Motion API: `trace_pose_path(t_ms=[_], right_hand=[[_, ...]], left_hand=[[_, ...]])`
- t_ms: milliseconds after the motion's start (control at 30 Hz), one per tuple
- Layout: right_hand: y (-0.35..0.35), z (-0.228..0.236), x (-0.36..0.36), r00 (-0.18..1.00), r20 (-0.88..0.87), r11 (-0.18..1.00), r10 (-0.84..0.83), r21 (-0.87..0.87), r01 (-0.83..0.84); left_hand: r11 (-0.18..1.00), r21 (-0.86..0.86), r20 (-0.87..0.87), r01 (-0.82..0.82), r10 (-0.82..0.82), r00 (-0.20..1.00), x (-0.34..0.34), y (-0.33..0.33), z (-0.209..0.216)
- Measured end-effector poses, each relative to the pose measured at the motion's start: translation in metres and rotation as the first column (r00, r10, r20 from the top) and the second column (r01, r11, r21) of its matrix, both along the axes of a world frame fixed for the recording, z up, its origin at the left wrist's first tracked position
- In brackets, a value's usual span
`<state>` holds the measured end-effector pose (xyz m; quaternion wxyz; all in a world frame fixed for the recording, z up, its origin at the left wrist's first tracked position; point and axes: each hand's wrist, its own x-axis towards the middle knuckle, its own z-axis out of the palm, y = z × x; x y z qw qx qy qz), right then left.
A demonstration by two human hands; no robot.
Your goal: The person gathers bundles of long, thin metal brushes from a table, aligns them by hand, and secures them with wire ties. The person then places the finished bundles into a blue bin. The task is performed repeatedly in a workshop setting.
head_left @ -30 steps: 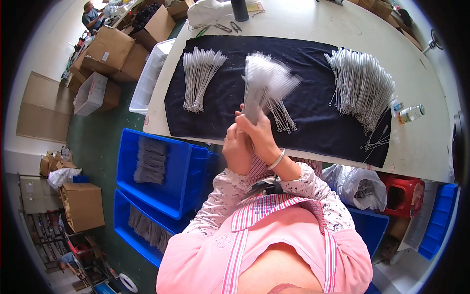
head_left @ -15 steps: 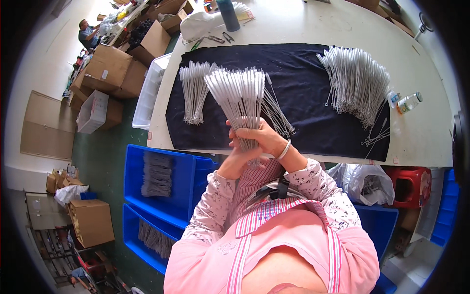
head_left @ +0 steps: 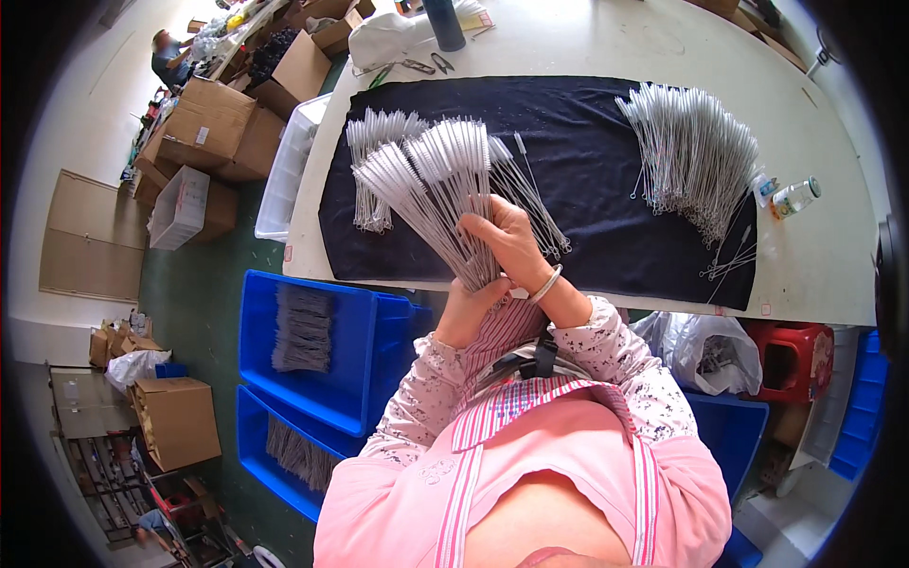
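A large bunch of straw brushes [head_left: 417,189], with white bristled heads and thin looped wire handles, is held up over the near edge of a dark cloth [head_left: 592,208]. My left hand [head_left: 466,308] is closed around the loop ends at the bottom. Higher up, my right hand [head_left: 511,239] grips the wire handles, its thumb across them. The bunch fans into two clumps, one leaning left. Behind it lies a smaller brush pile [head_left: 372,204] on the left, partly covered, and some loose brushes [head_left: 532,204] on the right.
A big brush pile [head_left: 696,151] lies at the cloth's right, beside a small glass jar [head_left: 795,197]. Snips [head_left: 442,63] and a dark bottle [head_left: 442,24] stand at the back. Blue bins [head_left: 355,350] with brushes sit below left, a red stool [head_left: 800,355] below right. Another person is far left.
The bunch has spread into two clumps, one tipping left. My right hand has moved up the handles, while my left hand keeps hold at the bottom.
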<state>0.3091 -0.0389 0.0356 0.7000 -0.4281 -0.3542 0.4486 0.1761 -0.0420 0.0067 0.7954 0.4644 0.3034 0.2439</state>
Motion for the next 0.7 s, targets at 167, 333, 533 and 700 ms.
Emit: trace_pose_path(t_ms=[167, 333, 533, 700], right_hand=[[0.003, -0.009, 0.000, 0.995, -0.097, 0.999, -0.027, 0.014, 0.028], [0.001, -0.003, -0.007, 0.999, 0.001, 0.999, -0.038, 0.035, 0.038], [0.006, -0.004, -0.011, 0.919, 0.305, 0.964, -0.251, 0.166, 0.208], [0.004, -0.007, 0.000, 0.985, 0.108, 0.989, -0.138, -0.045, 0.143]], left_hand=[[0.995, -0.100, 0.190, -0.001, 0.020, 0.982, 0.004, -0.006, 0.000], [0.992, -0.063, 0.217, -0.109, 0.121, 0.969, 0.012, -0.013, 0.007], [0.993, -0.103, 0.279, -0.051, 0.078, 0.957, 0.006, -0.011, -0.006], [0.987, -0.119, 0.224, -0.113, 0.137, 0.965, 0.005, -0.012, -0.002]])
